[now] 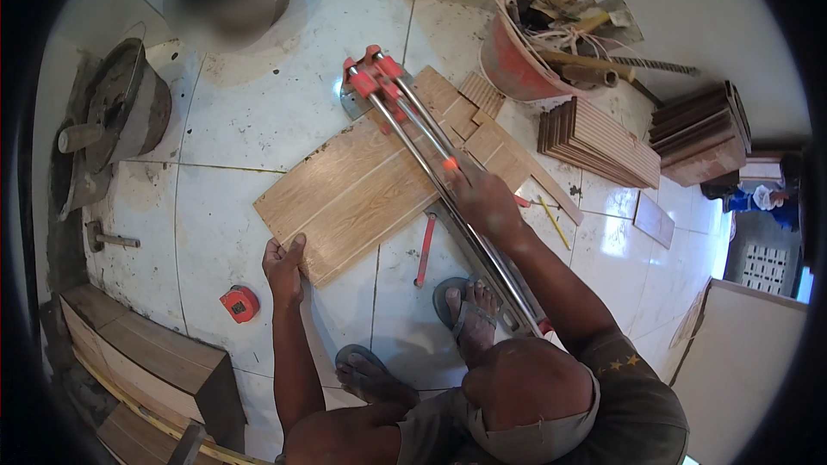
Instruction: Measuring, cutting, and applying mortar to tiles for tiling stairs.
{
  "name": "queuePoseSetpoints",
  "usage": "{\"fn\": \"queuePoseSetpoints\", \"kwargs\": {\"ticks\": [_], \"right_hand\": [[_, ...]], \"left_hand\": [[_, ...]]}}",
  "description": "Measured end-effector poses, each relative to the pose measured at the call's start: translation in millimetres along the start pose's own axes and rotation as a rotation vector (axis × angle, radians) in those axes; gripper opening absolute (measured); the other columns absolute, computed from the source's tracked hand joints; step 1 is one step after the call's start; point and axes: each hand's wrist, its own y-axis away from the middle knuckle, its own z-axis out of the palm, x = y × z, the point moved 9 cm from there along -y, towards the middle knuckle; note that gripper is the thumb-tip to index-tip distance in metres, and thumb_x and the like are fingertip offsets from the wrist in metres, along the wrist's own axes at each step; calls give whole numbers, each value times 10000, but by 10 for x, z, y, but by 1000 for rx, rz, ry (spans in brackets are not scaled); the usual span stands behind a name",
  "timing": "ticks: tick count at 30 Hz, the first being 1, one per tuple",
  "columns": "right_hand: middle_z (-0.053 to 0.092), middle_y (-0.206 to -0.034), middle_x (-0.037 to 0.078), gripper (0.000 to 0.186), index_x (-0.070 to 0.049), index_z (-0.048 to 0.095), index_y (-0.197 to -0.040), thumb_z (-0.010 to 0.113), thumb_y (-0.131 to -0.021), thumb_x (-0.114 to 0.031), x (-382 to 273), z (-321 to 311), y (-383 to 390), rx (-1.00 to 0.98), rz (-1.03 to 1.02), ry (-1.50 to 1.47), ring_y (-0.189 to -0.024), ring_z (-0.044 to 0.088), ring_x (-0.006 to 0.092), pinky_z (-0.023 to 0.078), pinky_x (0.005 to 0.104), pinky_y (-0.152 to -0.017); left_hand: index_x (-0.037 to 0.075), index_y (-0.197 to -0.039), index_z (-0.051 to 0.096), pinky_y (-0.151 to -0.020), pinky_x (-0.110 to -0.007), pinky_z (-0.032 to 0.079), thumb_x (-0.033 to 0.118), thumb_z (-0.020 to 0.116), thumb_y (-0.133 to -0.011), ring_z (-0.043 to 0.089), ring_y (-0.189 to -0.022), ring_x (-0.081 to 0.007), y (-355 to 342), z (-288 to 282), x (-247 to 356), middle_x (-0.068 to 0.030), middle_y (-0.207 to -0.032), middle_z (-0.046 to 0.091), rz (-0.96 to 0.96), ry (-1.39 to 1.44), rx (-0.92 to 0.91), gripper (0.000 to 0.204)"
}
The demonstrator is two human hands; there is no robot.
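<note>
A long wood-look tile [323, 194] lies slantwise under the twin chrome rails of a tile cutter [422, 164] with red end brackets. My left hand [284, 269] is closed on the tile's near left corner, thumb on top and fingers at the edge. My right hand [484, 205] is wrapped round the cutter's handle, just behind an orange part on the rails; the palm hides most of the grip. Beyond the rails, more wood-look tile pieces [508, 155] lie on the floor. A red bar [425, 250] sticks out from the cutter's left side.
A red tape measure [239, 303] and a hammer [112, 238] lie at left, near a dirty bucket [138, 108]. A red tool bucket [508, 56] and tile stacks [594, 142] stand at far right. A yellow pencil [554, 222] rests nearby. Boxes [164, 353] occupy the near left.
</note>
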Motion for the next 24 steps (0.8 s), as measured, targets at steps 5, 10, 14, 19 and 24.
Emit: {"fn": "queuePoseSetpoints", "kwargs": {"ticks": [5, 10, 14, 19, 24], "right_hand": [[694, -1008, 316, 468, -55, 551, -1397, 449, -1068, -371, 33, 218, -127, -51, 84, 39, -951, 672, 499, 523, 564, -835], [688, -1035, 329, 478, -23, 529, -1435, 459, -1071, -325, 18, 141, -143, 5, 23, 35, -951, 663, 522, 518, 566, -840], [690, -989, 310, 429, 6, 637, -1244, 519, -1048, -357, -205, -140, -304, -23, -121, -66, -898, 671, 485, 515, 526, -822], [655, -883, 244, 471, 31, 646, -1059, 647, -961, -429, -716, -518, -524, -238, -16, -34, -819, 639, 370, 500, 453, -806], [654, -1035, 217, 521, 3, 659, -1060, 731, -878, -480, -231, -311, -325, -124, 67, 2, -940, 631, 319, 495, 415, -867]], "left_hand": [[-22, -1196, 568, -945, -312, 519, 108, 802, -901, 678, -1006, -170, -21, 2, -54, -132, -1137, 707, 13, 24, -4, 399], [-20, -1196, 568, -956, -314, 514, 104, 804, -900, 675, -1013, -171, -43, -45, -65, -129, -1134, 706, -10, 13, -2, 398], [-22, -1196, 566, -952, -311, 516, 106, 806, -899, 677, -1007, -173, -36, -12, -63, -130, -1132, 706, 13, 40, -1, 403], [-28, -1197, 566, -953, -310, 517, 110, 804, -900, 680, -1010, -178, -31, -56, -62, -140, -1136, 707, 6, 32, -10, 405], [-35, -1203, 564, -950, -307, 516, 109, 802, -897, 679, -1012, -175, -61, -3, -76, -142, -1135, 706, 25, 52, -17, 413]]}}
